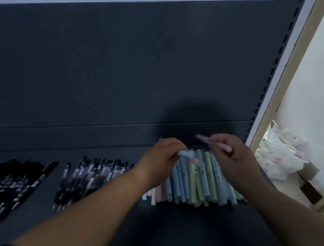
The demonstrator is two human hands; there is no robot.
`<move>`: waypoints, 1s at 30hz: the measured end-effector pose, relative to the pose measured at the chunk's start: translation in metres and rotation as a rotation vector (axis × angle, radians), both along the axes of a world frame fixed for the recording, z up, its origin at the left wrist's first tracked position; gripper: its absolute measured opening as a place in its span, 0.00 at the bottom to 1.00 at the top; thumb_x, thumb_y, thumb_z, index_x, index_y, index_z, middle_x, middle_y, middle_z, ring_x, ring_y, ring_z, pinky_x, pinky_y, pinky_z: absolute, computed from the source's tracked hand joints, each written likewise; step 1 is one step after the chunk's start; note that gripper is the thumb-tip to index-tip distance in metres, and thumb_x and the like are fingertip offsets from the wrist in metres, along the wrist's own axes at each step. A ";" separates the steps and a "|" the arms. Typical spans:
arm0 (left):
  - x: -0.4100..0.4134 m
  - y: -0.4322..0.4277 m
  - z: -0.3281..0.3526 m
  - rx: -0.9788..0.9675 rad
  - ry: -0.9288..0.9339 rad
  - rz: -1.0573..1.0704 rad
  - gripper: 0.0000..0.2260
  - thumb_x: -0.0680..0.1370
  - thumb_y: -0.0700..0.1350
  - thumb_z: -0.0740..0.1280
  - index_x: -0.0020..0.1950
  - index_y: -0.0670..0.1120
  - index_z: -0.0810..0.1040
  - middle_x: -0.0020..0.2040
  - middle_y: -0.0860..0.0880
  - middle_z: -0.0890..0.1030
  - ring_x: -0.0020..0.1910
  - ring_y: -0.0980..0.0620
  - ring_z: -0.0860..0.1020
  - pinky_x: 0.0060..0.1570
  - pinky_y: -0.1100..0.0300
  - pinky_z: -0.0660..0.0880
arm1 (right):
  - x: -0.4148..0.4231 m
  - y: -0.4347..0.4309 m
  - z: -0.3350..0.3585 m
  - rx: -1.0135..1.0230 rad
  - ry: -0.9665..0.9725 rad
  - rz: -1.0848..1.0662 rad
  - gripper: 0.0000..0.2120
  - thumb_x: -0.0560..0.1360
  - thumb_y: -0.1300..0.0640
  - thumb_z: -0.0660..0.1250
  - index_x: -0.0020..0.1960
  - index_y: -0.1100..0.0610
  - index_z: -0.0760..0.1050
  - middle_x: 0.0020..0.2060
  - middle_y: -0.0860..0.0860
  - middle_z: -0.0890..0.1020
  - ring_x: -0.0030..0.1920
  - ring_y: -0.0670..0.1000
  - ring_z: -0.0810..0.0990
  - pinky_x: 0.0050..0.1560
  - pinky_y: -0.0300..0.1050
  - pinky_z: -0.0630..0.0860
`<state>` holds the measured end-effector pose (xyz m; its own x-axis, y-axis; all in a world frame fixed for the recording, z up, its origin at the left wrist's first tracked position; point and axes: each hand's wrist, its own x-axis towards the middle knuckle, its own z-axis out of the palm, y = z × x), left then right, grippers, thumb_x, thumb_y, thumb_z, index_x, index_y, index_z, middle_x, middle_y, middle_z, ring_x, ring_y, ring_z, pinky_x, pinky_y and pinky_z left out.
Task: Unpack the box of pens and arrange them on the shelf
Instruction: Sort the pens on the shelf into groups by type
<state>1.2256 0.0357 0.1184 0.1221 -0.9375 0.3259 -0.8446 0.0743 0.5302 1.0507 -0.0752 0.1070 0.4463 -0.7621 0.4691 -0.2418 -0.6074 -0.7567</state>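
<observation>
Forearms reach in from 6 o'clock over the dark shelf (127, 224). The left hand (161, 158) curls round a pale blue pen (186, 154), blurred. The right hand (232, 156) pinches a pink pen (207, 141) that points to 10 o'clock. The pastel row (197, 180) lies under both hands and runs toward 6 o'clock from them, its pens lying 12 to 6. The hands look about equally near it. Each held pen probably needs turning to that axis before it goes down. Dark pens (91, 178) lie at 9 o'clock.
</observation>
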 end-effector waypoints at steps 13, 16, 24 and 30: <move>-0.002 0.014 -0.041 0.102 0.098 0.194 0.18 0.80 0.41 0.60 0.68 0.56 0.72 0.73 0.59 0.60 0.74 0.49 0.61 0.69 0.68 0.53 | -0.023 -0.013 -0.040 -0.047 0.673 0.379 0.51 0.49 0.18 0.63 0.69 0.29 0.52 0.74 0.35 0.50 0.74 0.40 0.45 0.75 0.47 0.49; -0.004 0.026 -0.060 0.252 0.058 0.287 0.25 0.76 0.65 0.58 0.72 0.67 0.57 0.76 0.63 0.45 0.76 0.56 0.40 0.74 0.52 0.43 | -0.019 -0.010 -0.053 -0.089 0.851 0.371 0.59 0.48 0.15 0.56 0.73 0.31 0.39 0.75 0.37 0.36 0.75 0.47 0.33 0.74 0.56 0.36; -0.002 0.026 -0.073 0.325 0.140 0.262 0.30 0.75 0.68 0.57 0.74 0.67 0.49 0.78 0.57 0.44 0.76 0.55 0.43 0.75 0.50 0.47 | -0.005 -0.014 -0.053 -0.091 0.869 0.334 0.54 0.57 0.21 0.61 0.75 0.36 0.41 0.77 0.42 0.39 0.77 0.53 0.41 0.75 0.55 0.45; 0.004 0.055 -0.063 0.165 0.223 0.398 0.29 0.77 0.62 0.60 0.76 0.54 0.59 0.77 0.52 0.54 0.75 0.56 0.53 0.70 0.68 0.48 | 0.004 -0.007 -0.022 -0.049 0.612 0.219 0.40 0.67 0.31 0.60 0.73 0.49 0.63 0.72 0.50 0.66 0.71 0.51 0.64 0.71 0.47 0.60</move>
